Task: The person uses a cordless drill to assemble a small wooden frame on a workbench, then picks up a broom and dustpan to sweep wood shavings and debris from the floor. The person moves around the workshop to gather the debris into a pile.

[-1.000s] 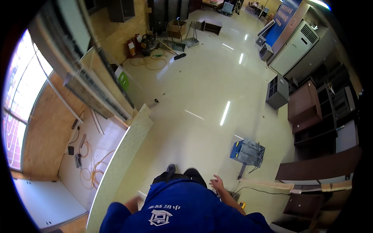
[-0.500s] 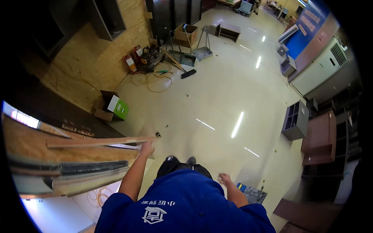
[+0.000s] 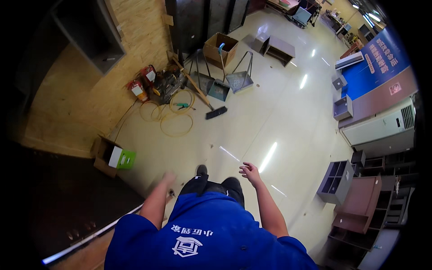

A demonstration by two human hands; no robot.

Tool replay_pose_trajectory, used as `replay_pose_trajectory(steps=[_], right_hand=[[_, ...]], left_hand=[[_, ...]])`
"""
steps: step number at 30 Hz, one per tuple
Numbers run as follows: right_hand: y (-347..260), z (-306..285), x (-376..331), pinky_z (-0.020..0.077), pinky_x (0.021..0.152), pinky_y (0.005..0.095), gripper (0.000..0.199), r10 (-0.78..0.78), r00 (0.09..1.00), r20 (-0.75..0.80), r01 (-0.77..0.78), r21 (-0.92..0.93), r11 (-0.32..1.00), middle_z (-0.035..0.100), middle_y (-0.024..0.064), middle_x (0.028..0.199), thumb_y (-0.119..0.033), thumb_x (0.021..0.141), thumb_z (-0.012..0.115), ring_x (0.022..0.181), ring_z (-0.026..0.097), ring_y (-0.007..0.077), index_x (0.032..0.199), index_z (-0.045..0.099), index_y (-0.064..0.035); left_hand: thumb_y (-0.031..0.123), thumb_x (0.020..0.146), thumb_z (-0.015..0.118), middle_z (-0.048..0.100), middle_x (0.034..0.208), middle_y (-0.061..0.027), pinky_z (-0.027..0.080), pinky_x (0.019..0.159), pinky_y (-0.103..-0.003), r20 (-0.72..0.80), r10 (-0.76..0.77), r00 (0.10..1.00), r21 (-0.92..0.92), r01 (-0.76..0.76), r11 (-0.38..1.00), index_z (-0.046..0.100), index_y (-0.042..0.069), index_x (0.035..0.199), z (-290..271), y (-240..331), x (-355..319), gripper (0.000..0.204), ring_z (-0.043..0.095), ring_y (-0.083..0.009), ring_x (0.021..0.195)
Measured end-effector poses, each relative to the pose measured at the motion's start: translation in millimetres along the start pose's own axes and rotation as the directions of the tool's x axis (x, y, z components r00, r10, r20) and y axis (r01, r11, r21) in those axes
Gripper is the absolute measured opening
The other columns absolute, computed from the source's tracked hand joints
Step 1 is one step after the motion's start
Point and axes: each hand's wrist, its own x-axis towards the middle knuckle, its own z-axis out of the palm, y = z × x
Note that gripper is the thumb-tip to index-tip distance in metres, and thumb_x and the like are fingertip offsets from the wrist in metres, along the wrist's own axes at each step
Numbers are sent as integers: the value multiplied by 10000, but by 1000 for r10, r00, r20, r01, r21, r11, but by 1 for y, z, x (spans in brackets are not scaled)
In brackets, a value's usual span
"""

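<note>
My left hand [image 3: 168,178] hangs at my left side above the floor, smeared by motion, so its fingers do not show clearly. No object is visible in it. My right hand [image 3: 249,172] is out in front of my right thigh with its fingers apart and nothing in them. Below it lies the pale, shiny floor [image 3: 252,148]. A small dark object [image 3: 171,192] rests on the floor close to my left forearm. Nearest beyond my left hand is a green and white box [image 3: 123,159] beside an open cardboard carton [image 3: 104,156].
Ahead stand a broom [image 3: 216,112], dustpans [image 3: 239,81] and a tall carton [image 3: 220,48]. A coiled yellow hose [image 3: 176,125] and red fire extinguishers [image 3: 137,90] lie by the wood-panel wall [image 3: 81,99]. Grey cabinets [image 3: 335,182] line the right side.
My left hand has left the long wooden board, which is out of view now. I have moved forward along the floor. My right hand has swung forward.
</note>
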Motion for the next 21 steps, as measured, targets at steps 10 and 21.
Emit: replay_pose_trajectory(steps=[10,21], right_hand=[[-125,-122,264,553,726,318,394,109,973,-206,-90,100,991,670,143,1097,-145,935,537,918,688,230,1303,486,-13],[-268,-38,518,547,754,317,312,-42,961,273,190,-543,818,704,139,959,-137,865,630,822,687,188,1142,619,7]], left_hand=[[134,887,640,687,952,-69,534,728,-308,-339,392,855,-675,-512,531,575,-5,1167,-345,425,266,319,658,-147,874],[175,893,645,685,994,-40,542,709,-350,56,-144,988,-915,108,388,550,107,1162,-374,433,467,293,689,-193,907]])
